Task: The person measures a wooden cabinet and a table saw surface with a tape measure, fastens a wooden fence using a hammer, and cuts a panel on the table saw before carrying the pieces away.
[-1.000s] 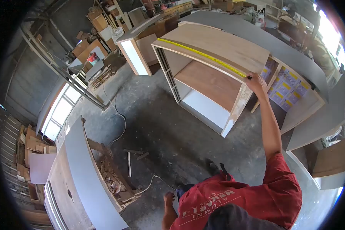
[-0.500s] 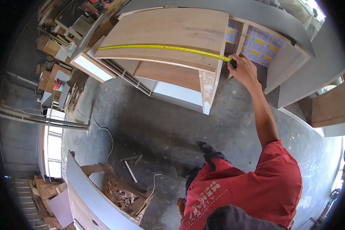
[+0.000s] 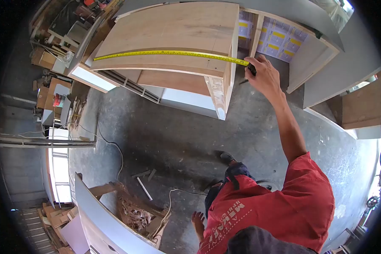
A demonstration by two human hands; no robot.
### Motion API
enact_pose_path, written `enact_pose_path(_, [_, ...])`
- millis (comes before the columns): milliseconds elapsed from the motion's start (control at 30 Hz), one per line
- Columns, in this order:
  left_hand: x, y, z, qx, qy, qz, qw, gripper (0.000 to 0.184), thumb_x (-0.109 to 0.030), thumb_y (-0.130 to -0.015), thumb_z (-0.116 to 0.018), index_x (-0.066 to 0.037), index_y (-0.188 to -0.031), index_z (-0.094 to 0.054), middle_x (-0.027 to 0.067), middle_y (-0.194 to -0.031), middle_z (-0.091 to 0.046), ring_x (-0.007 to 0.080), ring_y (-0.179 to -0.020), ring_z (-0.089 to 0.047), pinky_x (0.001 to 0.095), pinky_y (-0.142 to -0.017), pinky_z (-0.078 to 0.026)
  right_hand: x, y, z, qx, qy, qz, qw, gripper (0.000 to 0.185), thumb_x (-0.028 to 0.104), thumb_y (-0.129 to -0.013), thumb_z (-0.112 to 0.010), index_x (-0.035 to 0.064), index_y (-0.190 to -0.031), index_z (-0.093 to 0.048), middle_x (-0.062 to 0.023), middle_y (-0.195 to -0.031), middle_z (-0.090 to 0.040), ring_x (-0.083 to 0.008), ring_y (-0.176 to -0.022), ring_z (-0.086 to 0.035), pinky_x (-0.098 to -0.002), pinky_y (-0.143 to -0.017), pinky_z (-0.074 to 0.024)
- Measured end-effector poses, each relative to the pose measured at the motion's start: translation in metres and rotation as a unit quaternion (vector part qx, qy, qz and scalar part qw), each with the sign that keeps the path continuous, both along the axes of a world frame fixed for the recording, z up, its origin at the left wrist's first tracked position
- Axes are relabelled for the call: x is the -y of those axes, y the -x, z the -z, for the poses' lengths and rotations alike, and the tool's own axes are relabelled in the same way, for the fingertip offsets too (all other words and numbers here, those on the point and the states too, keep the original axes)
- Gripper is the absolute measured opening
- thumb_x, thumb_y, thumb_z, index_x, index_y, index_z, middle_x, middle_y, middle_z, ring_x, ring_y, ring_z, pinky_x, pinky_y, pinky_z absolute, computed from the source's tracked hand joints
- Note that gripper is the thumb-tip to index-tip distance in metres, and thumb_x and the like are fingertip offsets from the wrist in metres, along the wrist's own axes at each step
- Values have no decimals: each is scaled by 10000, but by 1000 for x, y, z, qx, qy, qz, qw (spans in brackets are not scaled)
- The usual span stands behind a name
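1. The tape measure [image 3: 252, 69] sits in the right hand [image 3: 266, 80], just past the right end of a cabinet's plywood top [image 3: 178, 29]. Its dark case is mostly hidden by the grip.
2. The right fingers [image 3: 261, 59] are curled closed around that case, with no visible gap between them and it.
3. From the case, the yellow blade [image 3: 165, 53] stretches leftward, away from the fingers. Its long axis runs along the length of the plywood top, roughly side by side with the front edge [image 3: 156, 68] and a little in from it.
4. The blade's far end lies at the left end of the top, well apart from both hands. At the right it crosses the side panel [image 3: 231, 78], so the case is beyond the cabinet, not over it. Whether the blade rests flat all the way, I cannot tell.
5. The right hand is clearly the nearer one, its arm reaching forward from the red shirt [image 3: 271, 203].
6. The left hand [image 3: 197, 220] hangs low beside the person's body, above the floor [image 3: 178, 139], its fingers loosely parted with nothing visible in them.
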State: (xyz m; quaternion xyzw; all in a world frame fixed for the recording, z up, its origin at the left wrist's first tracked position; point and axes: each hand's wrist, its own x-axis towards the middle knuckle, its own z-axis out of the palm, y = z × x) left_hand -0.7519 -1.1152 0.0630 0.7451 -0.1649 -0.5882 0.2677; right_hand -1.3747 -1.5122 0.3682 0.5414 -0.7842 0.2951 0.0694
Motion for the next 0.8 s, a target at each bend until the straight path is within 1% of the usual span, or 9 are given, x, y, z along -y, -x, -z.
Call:
enact_pose_path(33, [0,2,5,-3,-33,-61,998,532,-216,-929,-572,-70,-1418,-422,153,-1206,-641,295,-1056,-659,433,-817,-515,-1,0,-1,-2,0,-4,1000,274,225,-823,-681,179,-1092,-677,-115,-1017,-634,-326,-976,-641,-435,-799,-541])
enact_pose_path(67, [-3,1,8,-4,-33,-67,997,532,-216,-929,-572,-70,-1418,-422,153,-1206,-641,295,-1056,-659,433,-817,-515,-3,-1,-2,-17,-7,-3,1000,302,214,-832,-679,173,-1131,-666,-104,-1000,-632,-316,-971,-641,-423,-793,-536])
enact_pose_path(133, [-26,-16,35,-12,54,33,998,542,-203,-923,-573,-71,-1425,-417,150,-1199,-645,293,-1047,-660,434,-810,-511,-4,-1,-2,-34,-15,-8,999,330,203,-841,-678,168,-1169,-655,-94,-984,-631,-305,-965,-640,-411,-787,-530])
enact_pose_path(200, [-44,-16,39,-6,76,39,996,533,-201,-925,-568,-71,-1421,-421,148,-1193,-646,292,-1046,-661,438,-819,-513,-5,-2,-2,-38,-6,-6,999,310,231,-833,-687,192,-1140,-663,-113,-1065,-617,-324,-1015,-625,-446,-802,-550])
enact_pose_path(267, [-58,-11,39,0,100,44,994,524,-198,-927,-562,-72,-1416,-424,146,-1186,-647,290,-1045,-661,441,-827,-515,-6,-4,0,-49,-1,-2,999,314,233,-833,-690,193,-1143,-664,-113,-1075,-614,-327,-1020,-623,-449,-812,-552])
enact_pose_path(367, [-70,13,3,-1,-33,-101,994,508,-209,-938,-546,-81,-1415,-426,136,-1172,-650,292,-1068,-655,452,-846,-518,-5,-8,4,-65,3,13,998,325,237,-830,-696,193,-1151,-663,-114,-1087,-609,-334,-1030,-622,-451,-827,-555])
enact_pose_path(433, [-116,-1,35,-82,-20,-166,983,506,-220,-955,-534,-97,-1429,-405,135,-1172,-647,323,-1107,-638,497,-857,-524,-7,-9,9,-73,2,23,997,333,239,-828,-700,191,-1155,-663,-114,-1090,-608,-337,-1034,-622,-452,-833,-557])
enact_pose_path(567, [-130,15,29,-38,-53,-153,986,492,-217,-944,-543,-88,-1407,-440,128,-1133,-657,302,-1051,-640,471,-823,-525,-6,-10,9,-85,26,26,996,336,244,-830,-699,177,-1157,-663,-117,-1087,-608,-342,-1041,-621,-454,-822,-559])
enact_pose_path(800, [-137,39,33,-25,-78,-148,986,471,-211,-923,-560,-72,-1369,-500,116,-1066,-675,266,-954,-645,427,-765,-528,-9,-15,6,-90,24,28,995,338,243,-837,-697,173,-1166,-666,-126,-1093,-608,-339,-1043,-624,-453,-821,-559])
